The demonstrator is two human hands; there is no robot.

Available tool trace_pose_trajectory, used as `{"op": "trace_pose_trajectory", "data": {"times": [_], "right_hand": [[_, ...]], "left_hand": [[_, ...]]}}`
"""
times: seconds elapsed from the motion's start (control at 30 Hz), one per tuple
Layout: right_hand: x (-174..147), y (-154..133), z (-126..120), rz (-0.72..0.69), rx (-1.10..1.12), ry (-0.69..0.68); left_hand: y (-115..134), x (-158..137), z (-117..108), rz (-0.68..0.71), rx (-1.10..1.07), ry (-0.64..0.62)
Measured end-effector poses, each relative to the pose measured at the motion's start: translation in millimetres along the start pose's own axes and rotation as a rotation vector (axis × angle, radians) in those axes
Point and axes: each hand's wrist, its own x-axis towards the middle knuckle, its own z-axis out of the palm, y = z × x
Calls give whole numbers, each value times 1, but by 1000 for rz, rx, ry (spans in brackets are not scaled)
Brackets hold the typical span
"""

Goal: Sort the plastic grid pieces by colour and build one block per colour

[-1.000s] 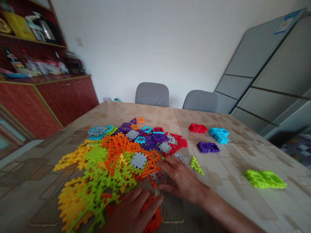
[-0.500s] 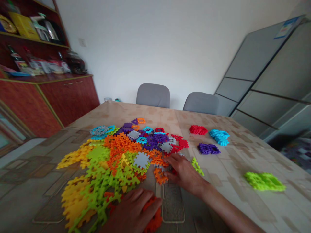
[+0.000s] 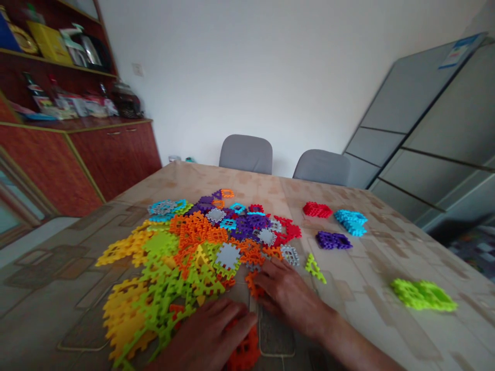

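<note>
Flat plastic interlocking pieces with notched edges lie in a loose heap on the table, in orange, yellow, lime, purple, blue, grey and red. At the near edge my left hand is curled over a stack of orange-red interlocking pieces, largely covered by the fingers. Just right of the heap, my right hand bends its fingers over an orange interlocking piece; its fingertips are partly hidden. A grey square frame piece and a lime triangular piece lie beyond the right hand.
To the right stand separate stacks: red, light blue, purple and lime. Two grey chairs stand behind the table. A red-brown cabinet is at left, a grey fridge at right.
My right hand has drawn back a little toward me and closed over the orange piece, uncovering the grey frame piece. My left hand stays on its stack. The view has shifted slightly.
</note>
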Motion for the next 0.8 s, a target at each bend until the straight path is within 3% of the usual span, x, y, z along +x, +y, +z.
{"op": "trace_pose_trajectory", "data": {"times": [0.2, 0.4, 0.5, 0.67, 0.8], "right_hand": [[-15, -4, -15, -42, 94, -98], [-16, -10, -4, 249, 47, -138], [-10, -18, 5, 373, -5, -155], [-7, -21, 7, 412, -17, -178], [-12, -10, 7, 363, 14, -179]], "left_hand": [[-34, -1, -46, -193, -37, 118], [-72, -8, -93, -310, -79, 243], [-80, -12, -98, -319, -92, 190], [-88, -24, -95, -248, -132, 12], [-104, -28, -102, -300, -130, 79]]}}
